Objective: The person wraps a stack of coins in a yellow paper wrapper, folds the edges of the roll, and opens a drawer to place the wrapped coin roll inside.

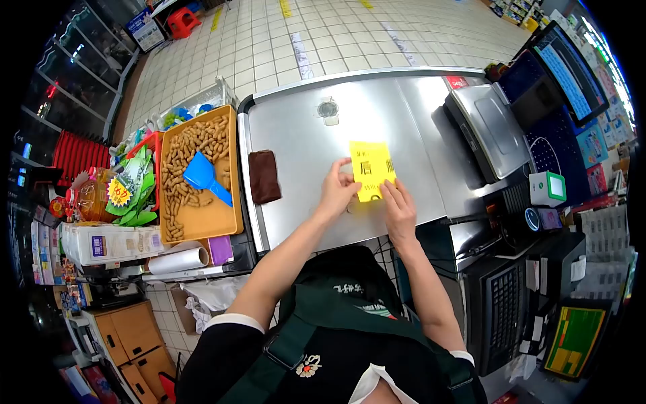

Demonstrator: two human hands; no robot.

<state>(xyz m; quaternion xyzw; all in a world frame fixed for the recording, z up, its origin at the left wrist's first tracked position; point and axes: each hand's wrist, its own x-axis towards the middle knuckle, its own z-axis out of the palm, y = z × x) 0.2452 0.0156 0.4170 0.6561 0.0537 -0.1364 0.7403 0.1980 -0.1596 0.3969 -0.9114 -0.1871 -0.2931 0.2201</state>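
A yellow card (pixel 372 171) with dark printed characters is held up over the steel counter (pixel 303 114). My left hand (pixel 338 188) pinches its left edge between thumb and fingers. At the card's lower right corner, my right hand (pixel 400 205) grips it, thumb on the front. A folded dark brown cloth (pixel 264 176) lies on the counter to the left of both hands. Further left, an orange tray (pixel 237 202) holds peanuts (pixel 195 145) and a blue scoop (pixel 205 176).
At the right stand a grey lidded device (pixel 491 128), a monitor (pixel 568 71), a small white-and-green screen unit (pixel 547 188) and a black keyboard (pixel 503 306). A paper roll (pixel 178 261) and packaged goods (pixel 111 242) are at the left.
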